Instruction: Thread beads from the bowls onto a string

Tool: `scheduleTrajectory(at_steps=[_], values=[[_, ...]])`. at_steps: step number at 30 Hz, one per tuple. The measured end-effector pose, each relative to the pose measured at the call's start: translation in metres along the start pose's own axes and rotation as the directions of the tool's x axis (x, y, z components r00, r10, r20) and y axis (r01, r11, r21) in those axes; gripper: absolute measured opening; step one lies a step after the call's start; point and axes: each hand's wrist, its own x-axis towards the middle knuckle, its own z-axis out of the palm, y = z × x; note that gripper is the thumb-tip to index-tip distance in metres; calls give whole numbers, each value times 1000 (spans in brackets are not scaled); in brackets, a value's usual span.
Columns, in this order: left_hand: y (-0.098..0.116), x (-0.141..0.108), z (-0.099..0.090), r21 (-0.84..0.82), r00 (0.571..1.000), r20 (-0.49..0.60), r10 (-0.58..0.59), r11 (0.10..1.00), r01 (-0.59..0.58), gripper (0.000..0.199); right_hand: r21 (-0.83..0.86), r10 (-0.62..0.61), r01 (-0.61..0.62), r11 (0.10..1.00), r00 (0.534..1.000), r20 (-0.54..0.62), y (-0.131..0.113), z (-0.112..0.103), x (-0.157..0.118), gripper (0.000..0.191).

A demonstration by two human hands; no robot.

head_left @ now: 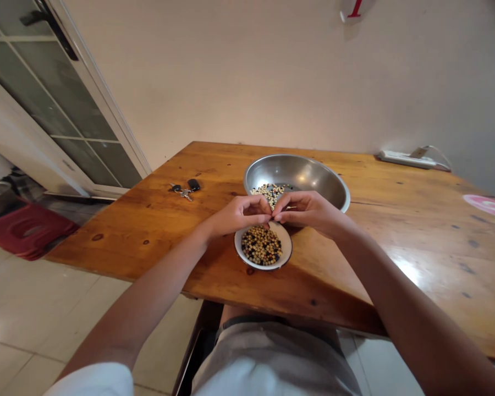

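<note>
My left hand (247, 212) and my right hand (303, 209) meet fingertip to fingertip above the far rim of a small white dish (287, 254). Both are closed in a pinch; whatever lies between the fingertips is too small to make out. Many small round bead-like pieces (260, 246), yellow and dark, fill the dish. Just behind the hands stands a wide stainless steel bowl (313, 175), its near rim partly hidden by my fingers. Paler small round pieces (269, 191) lie on the left side of its bottom.
The wooden table (214, 165) stands against the wall. A bunch of keys (185, 192) with a black fob lies left of the bowl. A power strip (406, 159) is at the back right, near a pink round sticker (489, 205). Red stools (28, 228) stand on the floor at left.
</note>
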Motion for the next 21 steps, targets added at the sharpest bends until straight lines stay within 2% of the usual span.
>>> scheduleTrajectory(at_steps=[7, 12, 17, 21], values=[[2, -2, 1, -75, 997, 81, -2, 997, 8, 12, 15, 0, -1, 1000, 1000, 16, 1, 0, 0, 11], [2, -1, 3, -54, 999, 53, -8, 998, 11, 9, 30, -1, 1, 1000, 1000, 20, 2, -1, 0, 8], [1, 0, 2, -33, 991, 133, -4, 999, 8, 6, 16, 1, -1, 1000, 1000, 21, 1, 0, -1, 9], [1, 0, 2, -35, 997, 71, -9, 999, 12, 6, -20, 15, -15, 1000, 1000, -16, 2, 0, 0, 14]])
